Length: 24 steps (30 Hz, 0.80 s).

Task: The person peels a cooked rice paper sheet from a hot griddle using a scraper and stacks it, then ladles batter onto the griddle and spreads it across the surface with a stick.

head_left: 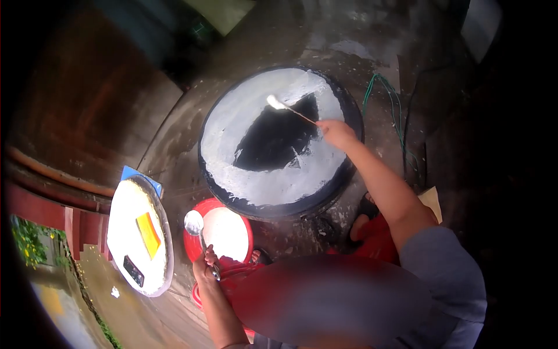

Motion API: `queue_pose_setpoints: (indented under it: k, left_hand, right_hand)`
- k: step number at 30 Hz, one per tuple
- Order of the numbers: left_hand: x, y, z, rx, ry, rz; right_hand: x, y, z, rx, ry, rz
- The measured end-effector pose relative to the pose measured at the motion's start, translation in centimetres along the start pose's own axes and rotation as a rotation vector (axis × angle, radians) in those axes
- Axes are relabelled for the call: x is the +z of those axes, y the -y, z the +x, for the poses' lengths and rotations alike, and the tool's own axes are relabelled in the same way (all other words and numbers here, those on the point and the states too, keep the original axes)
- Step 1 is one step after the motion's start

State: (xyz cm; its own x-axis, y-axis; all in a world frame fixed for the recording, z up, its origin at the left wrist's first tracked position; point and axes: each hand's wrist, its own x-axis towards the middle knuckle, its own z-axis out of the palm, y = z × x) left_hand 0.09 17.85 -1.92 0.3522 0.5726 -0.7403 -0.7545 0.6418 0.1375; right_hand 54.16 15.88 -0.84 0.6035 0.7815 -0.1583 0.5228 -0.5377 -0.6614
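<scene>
Head view. Right hand [337, 135] closed, with thin stick [299, 115] pinched at near end, by fingertips. Over right part of big round plate [353, 110], just past edge of dark patch [278, 138]. Stick slanting away up-left from fingertips, white clump [275, 102] at far end, out over pale layer [226, 119] near top of dark patch. Pale layer all around dark patch, ragged at inner edge, dark rim outside.

Left hand [204, 266] closed around handle of ladle [193, 223]. Bowl of ladle beyond fingers, up-left, seen across left rim of red bucket [189, 243]; handle end poking out below hand. White contents [228, 232] in bucket, just beyond hand and to its right. Bucket just below plate in view; whether touching, can't tell.

Farther left, well apart from plate: round tray [123, 203] with white top, yellow-orange piece [150, 234] and dark phone-like item [133, 271] on it, blue piece [132, 173] at far edge. To right of plate, green cord [397, 110] on floor [180, 131]. Below plate, sandaled feet [361, 225] and red clothing [378, 239].
</scene>
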Motion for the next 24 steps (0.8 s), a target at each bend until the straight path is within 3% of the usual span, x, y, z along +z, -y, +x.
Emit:
queue_pose_setpoints:
  k: [3,4,6,8,9,10,11,14,15,18,20,22,23,24]
  left_hand:
    - [-0.6,-0.5,-0.2,-0.015,0.029,-0.004]
    - [-0.9,-0.5,-0.3,-0.017,0.030,0.005]
    - [-1.2,-0.4,-0.6,-0.007,0.027,0.008]
    - [-0.9,-0.3,-1.0,0.006,0.024,0.012]
    - [-0.8,-0.2,-1.2,-0.004,0.040,-0.015]
    - [-0.9,0.0,-1.5,-0.013,0.052,-0.041]
    - [-1.2,-0.2,-1.5,-0.009,0.053,-0.043]
    - [-1.4,-0.5,-1.1,0.001,0.109,-0.026]
    - [-1.5,-0.5,-1.1,-0.009,0.127,-0.024]
    - [-1.1,0.3,-1.8,0.025,0.077,-0.026]
    - [-1.0,0.3,-2.0,0.064,0.018,-0.030]
    - [-1.5,0.2,-2.0,0.051,0.062,-0.028]
    - [-1.6,0.0,-1.8,0.051,0.065,-0.032]
    - [-1.7,-0.2,-1.7,0.053,0.076,-0.011]
  right_hand:
    - [-2.3,-0.4,-1.4,0.029,-0.068,-0.134]
    - [-3.1,-0.9,-2.6,0.113,-0.217,-0.208]
    - [-1.0,-7.5,-0.4,0.182,-0.393,0.016]
    - [1.8,-7.3,-0.5,0.164,-0.328,0.123]
    - [4.2,-7.7,0.0,0.002,-0.276,0.208]
    - [4.5,-5.1,-1.2,0.010,-0.120,0.301]
    - [4.6,-2.3,-2.0,0.031,-0.023,0.165]
    - [1.4,4.7,-3.8,0.170,0.144,0.197]
    - [3.6,2.1,-1.6,0.008,-0.068,0.134]
    - [7.9,-1.5,2.9,-0.123,-0.030,0.201]
    - [6.2,0.9,0.0,-0.156,-0.034,0.024]
    - [3.3,2.5,-2.6,-0.131,0.160,-0.077]
    - [0.8,3.7,-4.1,-0.010,0.274,0.020]
    - [0.8,3.1,-4.0,-0.013,0.274,0.017]
